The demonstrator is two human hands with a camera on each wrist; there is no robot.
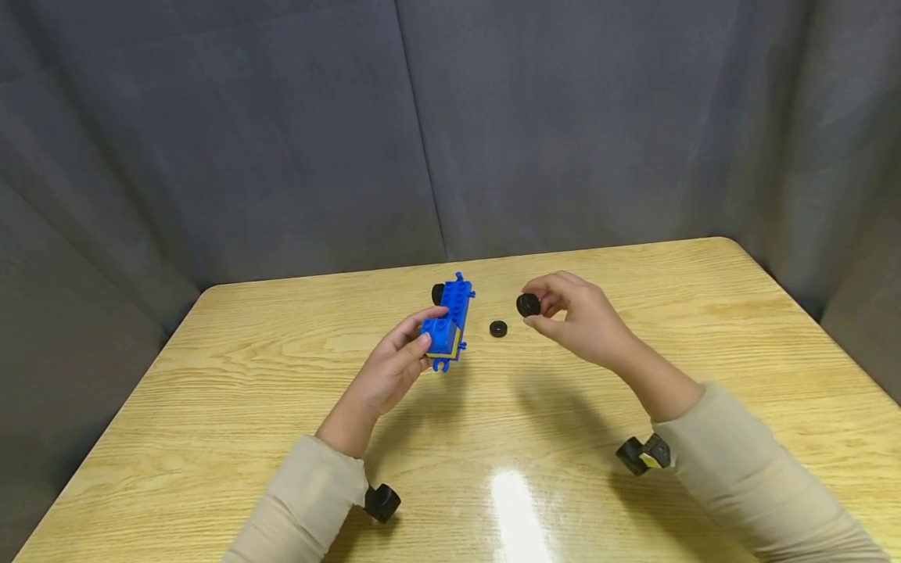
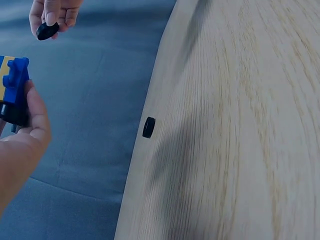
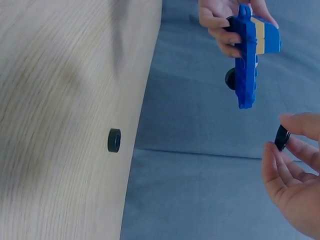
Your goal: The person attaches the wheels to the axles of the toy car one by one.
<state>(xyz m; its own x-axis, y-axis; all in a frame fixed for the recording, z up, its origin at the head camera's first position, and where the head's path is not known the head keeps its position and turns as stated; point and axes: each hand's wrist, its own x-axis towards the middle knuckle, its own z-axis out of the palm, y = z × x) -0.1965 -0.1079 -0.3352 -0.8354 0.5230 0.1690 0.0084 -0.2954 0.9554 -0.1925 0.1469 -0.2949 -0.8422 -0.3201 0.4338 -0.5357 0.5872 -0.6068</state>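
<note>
My left hand [image 1: 389,366] grips a toy vehicle [image 1: 456,305] built of blue bricks with a yellow layer, raised over the table. Black wheels sit along one side of it, plain in the right wrist view, where the vehicle [image 3: 245,65] hangs lengthwise; small blue axle pegs stick out bare on the other side. To the right, my right hand [image 1: 580,319] pinches a loose black wheel [image 1: 528,305] between thumb and fingers, apart from the vehicle. On the table between the hands lies another black wheel [image 1: 498,328], also seen in the left wrist view as a wheel [image 2: 148,127].
The wooden table [image 1: 246,407] has rounded far corners, and a grey curtain [image 1: 317,156] hangs behind and around it. Black wrist cameras are strapped at both sleeves [image 1: 310,485]. A bright light reflection shows on the near tabletop.
</note>
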